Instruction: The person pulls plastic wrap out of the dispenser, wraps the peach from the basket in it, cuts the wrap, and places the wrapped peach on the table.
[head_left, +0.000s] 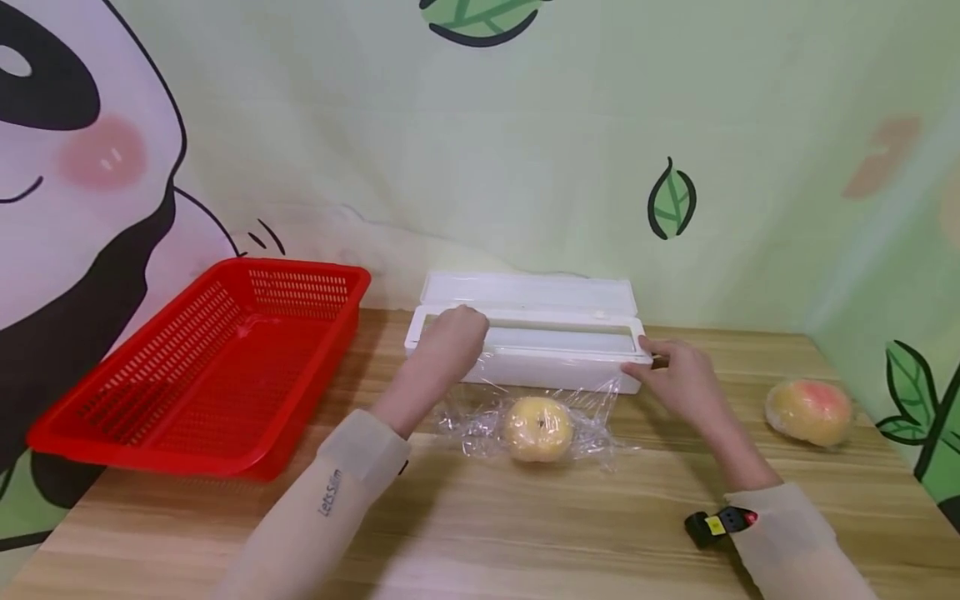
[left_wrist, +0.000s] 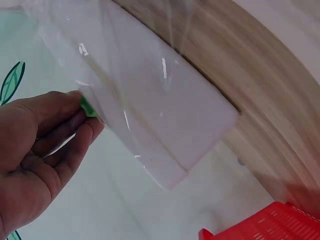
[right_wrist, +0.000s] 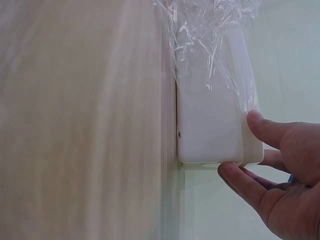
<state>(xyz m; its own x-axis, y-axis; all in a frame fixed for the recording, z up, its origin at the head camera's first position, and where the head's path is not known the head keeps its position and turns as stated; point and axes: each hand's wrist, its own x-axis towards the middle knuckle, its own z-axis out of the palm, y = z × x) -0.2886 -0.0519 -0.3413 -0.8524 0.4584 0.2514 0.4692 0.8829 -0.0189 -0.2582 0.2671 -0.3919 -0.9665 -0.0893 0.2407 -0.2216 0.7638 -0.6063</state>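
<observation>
A white cling film dispenser (head_left: pixel 551 369) stands at the back with its lid (head_left: pixel 528 292) raised. At its left part, my left hand (head_left: pixel 453 340) pinches a small green slider (left_wrist: pixel 89 107) on the edge. My right hand (head_left: pixel 684 379) grips the dispenser's right end, thumb on the film side and fingers round the end, as the right wrist view shows. Clear cling film (head_left: pixel 480 421) hangs from the dispenser's front and lies crumpled around a round yellow fruit (head_left: pixel 537 429) on the table. Whether the film is cut through cannot be seen.
A red plastic basket (head_left: pixel 281 417) with slotted sides stands at the left. On the right lies a yellow-and-pink peach (head_left: pixel 808 412) in film. The wooden table (head_left: pixel 525 533) meets a printed backdrop (head_left: pixel 540 167) just behind the dispenser.
</observation>
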